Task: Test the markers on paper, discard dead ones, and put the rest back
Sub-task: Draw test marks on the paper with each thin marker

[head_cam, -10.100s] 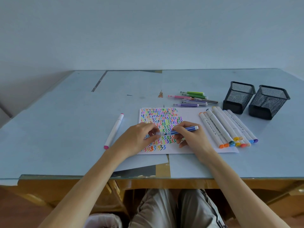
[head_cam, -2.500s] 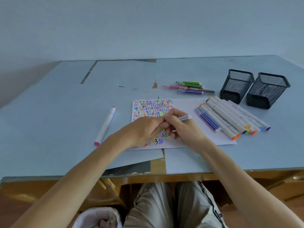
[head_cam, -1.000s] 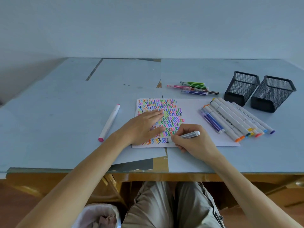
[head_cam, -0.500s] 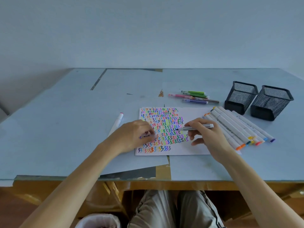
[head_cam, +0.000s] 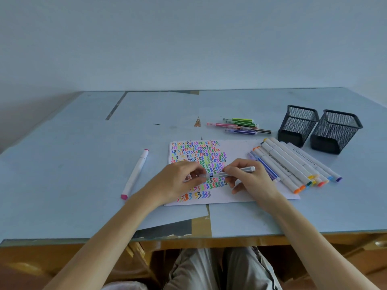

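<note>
Markers (head_cam: 293, 164) — two mesh holders (head_cam: 297, 124).

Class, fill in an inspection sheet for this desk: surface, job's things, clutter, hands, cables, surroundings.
Surface: blue-grey table, patched covering.
Job's things: scribbled paper; white markers in a row on it; thin pens behind; two empty mesh cups.
Clutter: pink-tipped marker lying alone at left.
Hands: left hand pinches a cap at the grey pen tip; right hand holds its barrel.
Cables: nothing seen.
Surroundings: plain wall.
</note>
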